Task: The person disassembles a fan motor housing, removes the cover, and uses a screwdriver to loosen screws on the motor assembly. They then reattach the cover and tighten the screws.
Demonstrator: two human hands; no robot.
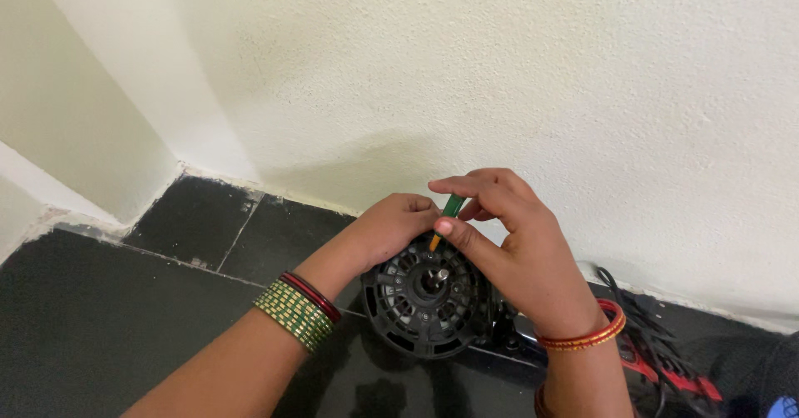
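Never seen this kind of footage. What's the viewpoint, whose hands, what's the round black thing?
One picture, from a camera worn on a person's head, looking down at their own two bare hands. On the black tiled floor, against a cream wall, sits a round black motor housing with vent slots and a metal shaft at its centre. The left hand rests on its top edge. The right hand pinches a small green-handled tool with an orange tip, pointed down at the housing. Both wrists wear bangles.

A glossy black tiled floor (100,318) carries a round black motor housing (426,301). Just right of the motor housing lies a red-and-black wiring part (666,360) with black cables.
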